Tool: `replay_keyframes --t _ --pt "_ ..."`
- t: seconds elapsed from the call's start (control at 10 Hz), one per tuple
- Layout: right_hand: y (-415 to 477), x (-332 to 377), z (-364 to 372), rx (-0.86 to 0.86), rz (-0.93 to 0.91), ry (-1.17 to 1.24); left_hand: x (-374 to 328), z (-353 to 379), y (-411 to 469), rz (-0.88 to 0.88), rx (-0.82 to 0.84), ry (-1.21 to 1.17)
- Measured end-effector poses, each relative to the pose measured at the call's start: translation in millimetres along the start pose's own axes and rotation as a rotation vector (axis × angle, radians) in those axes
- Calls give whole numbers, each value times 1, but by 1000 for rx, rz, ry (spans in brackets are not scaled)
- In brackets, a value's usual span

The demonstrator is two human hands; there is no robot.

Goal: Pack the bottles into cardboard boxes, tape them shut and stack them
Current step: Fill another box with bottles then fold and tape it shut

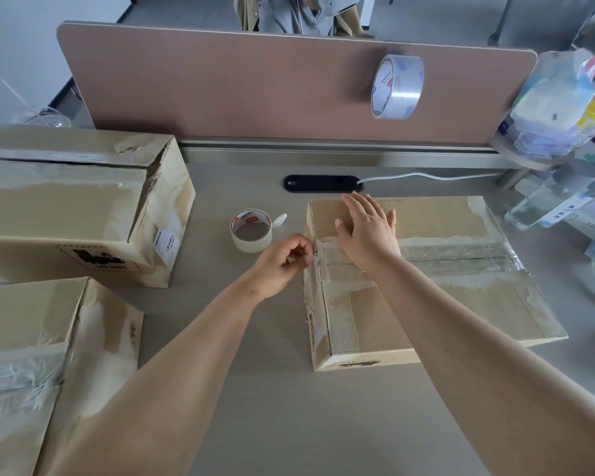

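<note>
Pressing my flat right hand (368, 231) on cardboard box (426, 310) | left hand (284, 262) pinches clear tape (328, 257) end | box seems heavy: I'd lift from underneath

Head camera looks forward and down, close over the desk (261, 389).

On desk (255, 389), placed from tape roll (251, 231): right box (461, 304) just right; far box (66, 207) left; near box (21, 338) left, nearer; socket (322, 183) behind; partition (220, 87) farther behind, bearing second roll (397, 86).
</note>
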State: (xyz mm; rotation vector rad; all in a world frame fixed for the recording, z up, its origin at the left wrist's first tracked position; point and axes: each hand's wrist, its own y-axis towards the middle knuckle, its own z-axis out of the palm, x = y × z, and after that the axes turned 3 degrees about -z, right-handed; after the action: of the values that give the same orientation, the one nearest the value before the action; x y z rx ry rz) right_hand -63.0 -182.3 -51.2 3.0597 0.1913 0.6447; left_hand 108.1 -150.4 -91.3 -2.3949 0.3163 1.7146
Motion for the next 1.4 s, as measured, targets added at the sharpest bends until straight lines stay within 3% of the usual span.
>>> replay_keyframes --t 0.2,0.6,0.8,0.9,1.4 --pt "0 0 1 -4 1 4 2 -2 1 45 -31 115" --pt "0 -1 2 -8 -7 7 2 2 -2 43 -75 120" --pt "0 -1 2 -11 -10 4 5 3 -7 148 -187 232" --pt "0 -1 2 -9 -9 -7 6 3 -9 31 -283 158" --pt "-2 2 2 -9 -3 -13 1 7 -9 -24 -92 -39"
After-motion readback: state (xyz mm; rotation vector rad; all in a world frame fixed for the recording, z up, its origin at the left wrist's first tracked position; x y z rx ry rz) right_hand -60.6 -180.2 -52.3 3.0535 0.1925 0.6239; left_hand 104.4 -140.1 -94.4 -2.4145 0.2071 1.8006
